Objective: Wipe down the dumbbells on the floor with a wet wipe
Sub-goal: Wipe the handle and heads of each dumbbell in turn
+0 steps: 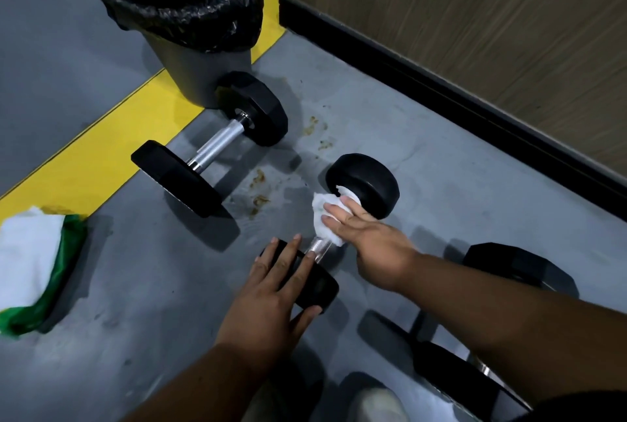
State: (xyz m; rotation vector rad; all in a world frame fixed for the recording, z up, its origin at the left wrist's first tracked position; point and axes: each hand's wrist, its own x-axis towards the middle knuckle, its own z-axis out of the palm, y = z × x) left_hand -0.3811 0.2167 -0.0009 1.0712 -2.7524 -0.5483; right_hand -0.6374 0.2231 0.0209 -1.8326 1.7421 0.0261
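Note:
A small black dumbbell (364, 182) with round heads and a metal handle lies on the grey floor in the middle. My right hand (366, 238) wraps a white wet wipe (324, 218) around its handle, close to the far head. My left hand (271, 289) rests flat with spread fingers on the near head, index fingertip touching the bare handle. A bigger black dumbbell (210, 150) lies to the upper left by the bin. A third dumbbell (488, 367) lies at the lower right, partly hidden under my right forearm.
A dark bin (190, 58) lined with a black bag stands at the top left on a yellow floor stripe (101, 164). A green and white wipe pack (30, 265) lies at the left edge. A wood-panelled wall (475, 14) with black skirting runs along the right. Brown stains mark the floor.

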